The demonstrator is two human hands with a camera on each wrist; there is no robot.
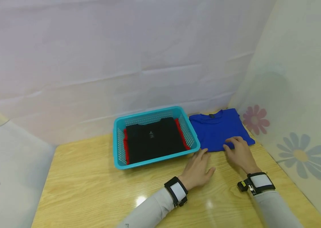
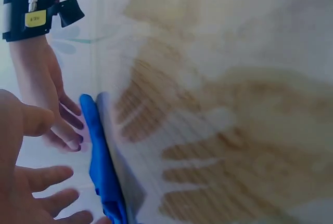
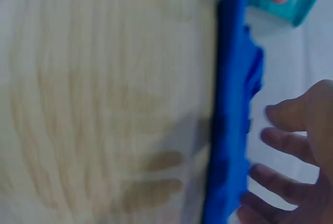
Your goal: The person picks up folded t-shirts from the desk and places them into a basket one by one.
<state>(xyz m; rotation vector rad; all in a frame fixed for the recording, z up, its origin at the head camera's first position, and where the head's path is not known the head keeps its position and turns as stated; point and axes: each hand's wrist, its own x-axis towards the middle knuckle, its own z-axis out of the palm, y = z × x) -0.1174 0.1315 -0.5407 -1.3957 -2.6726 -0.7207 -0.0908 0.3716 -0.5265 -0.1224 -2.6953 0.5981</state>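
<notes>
A folded blue T-shirt lies on the table, its neck toward the back wall, to the right of a turquoise plastic basket. My right hand hovers over the shirt's front edge, fingers loosely bent and holding nothing. In the right wrist view its fingers are spread above the blue cloth. By the basket's front right corner is my left hand, palm down, fingertips close to the shirt's near corner. Whether those fingertips touch basket or shirt I cannot tell. The left wrist view shows its fingers apart, gripping nothing.
Inside the basket a folded black T-shirt lies over red cloth that shows at both sides. The wooden table meets a pale back wall and a flower-printed wall covering on the right.
</notes>
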